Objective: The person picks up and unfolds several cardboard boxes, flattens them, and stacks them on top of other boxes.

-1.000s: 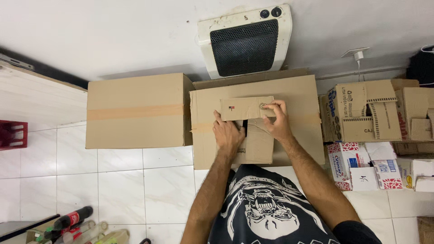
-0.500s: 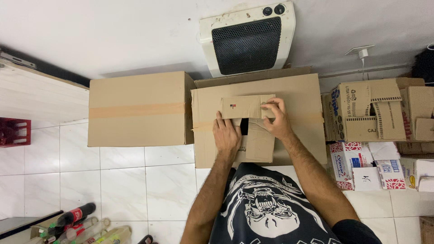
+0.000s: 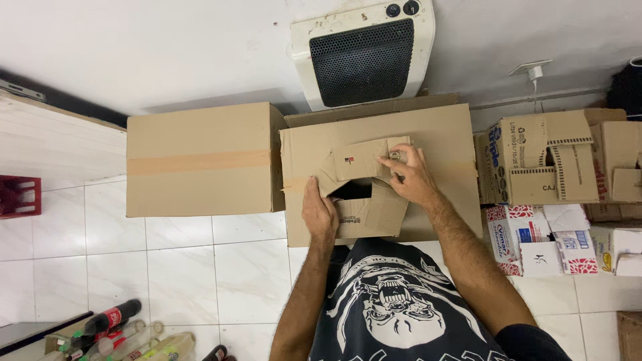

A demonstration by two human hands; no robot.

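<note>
Small cardboard box [image 3: 366, 190] being folded atop a large carton [image 3: 435, 144] on the floor, upper flap pinched in the right hand [image 3: 409, 175] grip, left hand [image 3: 319, 212] pressed flat against its left side, taped carton [image 3: 199, 160] just beside, wall heater [image 3: 364, 50] behind.

The small box [image 3: 364, 190] and the large carton [image 3: 428, 134] beneath it are matt brown corrugated cardboard, the neighbouring carton [image 3: 200, 160] likewise with a smooth tape band, the heater [image 3: 364, 50] has a white casing with a perforated dark grille, and the floor [image 3: 187, 267] is glossy white tile.
</note>
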